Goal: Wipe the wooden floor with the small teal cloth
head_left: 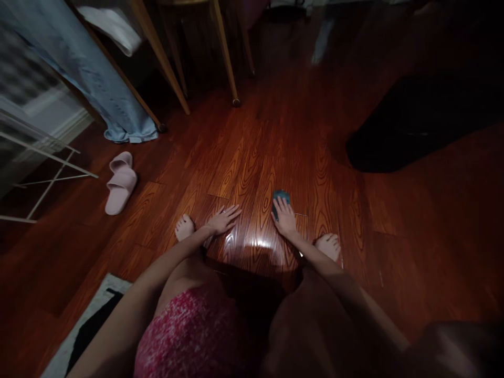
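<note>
My left hand (223, 219) lies flat on the reddish wooden floor (252, 157), fingers stretched out and apart, holding nothing. My right hand (284, 216) presses down on a small teal cloth or sponge (282, 196) on the floor; its fingers lie over the thing's near part. My bare feet rest on the floor, the left one (184, 228) just left of my left hand and the right one (328, 245) right of my right wrist. My knees and pink shorts fill the bottom of the view.
A pink slipper (120, 181) lies at the left. Wooden chair legs (226, 58) and a hanging light-blue cloth (98, 79) stand at the back left, beside a white metal rack (43, 173). A dark object (417, 126) lies at the right. A mat corner (90, 320) shows bottom left.
</note>
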`<state>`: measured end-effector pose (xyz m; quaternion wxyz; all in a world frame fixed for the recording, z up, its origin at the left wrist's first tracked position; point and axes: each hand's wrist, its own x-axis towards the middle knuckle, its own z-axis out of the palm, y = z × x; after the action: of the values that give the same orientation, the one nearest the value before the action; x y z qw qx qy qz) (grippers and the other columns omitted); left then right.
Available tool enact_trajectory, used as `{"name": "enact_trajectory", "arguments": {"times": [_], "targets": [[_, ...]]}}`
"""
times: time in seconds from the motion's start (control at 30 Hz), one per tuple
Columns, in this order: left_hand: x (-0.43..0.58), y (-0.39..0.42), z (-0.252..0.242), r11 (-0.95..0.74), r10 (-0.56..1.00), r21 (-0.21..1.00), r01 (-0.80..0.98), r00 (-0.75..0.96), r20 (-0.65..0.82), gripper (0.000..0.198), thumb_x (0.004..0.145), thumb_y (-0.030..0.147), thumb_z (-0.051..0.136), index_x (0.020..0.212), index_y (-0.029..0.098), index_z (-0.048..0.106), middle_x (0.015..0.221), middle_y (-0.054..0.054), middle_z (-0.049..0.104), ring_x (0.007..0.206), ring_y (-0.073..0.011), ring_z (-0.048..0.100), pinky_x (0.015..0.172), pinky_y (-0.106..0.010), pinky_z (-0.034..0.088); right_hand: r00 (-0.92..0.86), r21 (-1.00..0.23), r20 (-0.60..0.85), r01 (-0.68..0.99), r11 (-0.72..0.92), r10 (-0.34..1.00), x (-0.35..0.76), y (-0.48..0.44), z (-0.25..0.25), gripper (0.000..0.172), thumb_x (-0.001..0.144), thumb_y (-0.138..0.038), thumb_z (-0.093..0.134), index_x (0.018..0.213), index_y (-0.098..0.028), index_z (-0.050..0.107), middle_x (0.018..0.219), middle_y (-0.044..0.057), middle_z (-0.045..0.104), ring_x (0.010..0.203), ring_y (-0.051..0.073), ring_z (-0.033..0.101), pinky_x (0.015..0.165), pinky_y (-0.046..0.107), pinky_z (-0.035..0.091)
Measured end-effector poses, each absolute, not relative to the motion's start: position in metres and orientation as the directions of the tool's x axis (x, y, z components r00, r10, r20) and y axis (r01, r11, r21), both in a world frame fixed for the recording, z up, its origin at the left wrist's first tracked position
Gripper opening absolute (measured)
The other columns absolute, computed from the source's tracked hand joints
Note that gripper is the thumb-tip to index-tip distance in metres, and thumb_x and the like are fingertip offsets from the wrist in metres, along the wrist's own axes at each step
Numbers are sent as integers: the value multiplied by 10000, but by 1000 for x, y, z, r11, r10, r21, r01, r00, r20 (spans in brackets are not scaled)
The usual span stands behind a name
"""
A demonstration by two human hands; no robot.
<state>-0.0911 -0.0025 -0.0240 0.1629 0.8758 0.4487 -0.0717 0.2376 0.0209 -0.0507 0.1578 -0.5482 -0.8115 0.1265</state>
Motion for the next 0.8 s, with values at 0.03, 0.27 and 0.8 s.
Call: {"name": "enact_trajectory", "arguments": {"times": [0.03,0.27,0.8], "targets": [[-91,-3,-24,-543,764,220,811,585,-272,635,1073,419,341,1660,304,127,1717,-50,110,1574,-250,152,1256,-527,112,-272,-384,124,874,299,954,240,19,-54,638,1040,-347,332,1631,-127,234,1672,166,278,1563,322,179,1222,601,242],[-91,-4,-19,-533,763,225,816,578,-290,621,1079,440,324,1657,299,147,1717,-49,119,1577,-239,136,1257,-522,108,-513,-359,-95,817,451,853,222,-35,-71,735,904,-237,504,1608,-143,320,1658,176,295,1540,367,235,1190,593,320],[-89,-3,-17,-522,763,218,825,566,-312,631,1072,415,343,1658,304,137,1720,-33,105,1579,-232,122,1264,-507,77,-324,-126,-496,945,303,806,215,-17,-18,755,901,-165,477,1612,-48,253,1687,210,160,1555,341,186,1215,497,283]]}}
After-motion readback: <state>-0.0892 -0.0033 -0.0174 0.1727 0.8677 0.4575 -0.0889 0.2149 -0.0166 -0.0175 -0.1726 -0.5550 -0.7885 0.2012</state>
